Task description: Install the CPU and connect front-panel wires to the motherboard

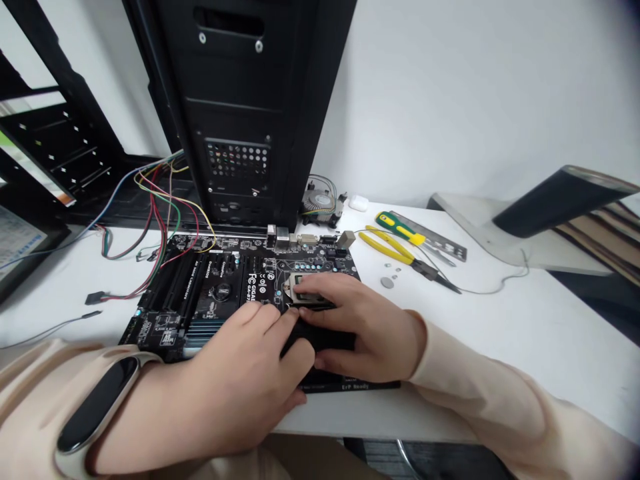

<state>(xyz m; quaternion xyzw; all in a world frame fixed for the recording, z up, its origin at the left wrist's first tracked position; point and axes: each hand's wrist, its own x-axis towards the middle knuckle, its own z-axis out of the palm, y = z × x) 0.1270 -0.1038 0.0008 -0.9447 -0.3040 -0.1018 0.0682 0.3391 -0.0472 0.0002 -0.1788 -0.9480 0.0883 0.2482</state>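
Note:
A black motherboard (210, 293) lies flat on the white table (500, 333) in front of me. My right hand (365, 327) rests on it, fingertips on the metal frame of the CPU socket (303, 287). My left hand (240, 387) lies just left of it, fingers curled down onto the board below the socket and touching the right hand. What lies under the palms is hidden. A dark band (95, 407) sits on my left wrist.
A black PC case (240, 113) stands behind the board with coloured cables (160, 207) running out. A CPU cooler fan (320, 200), yellow pliers (400, 257), a green-yellow screwdriver (405, 230), a metal I/O plate (440, 240), small screws (390, 273) and a monitor stand (530, 227) lie to the right.

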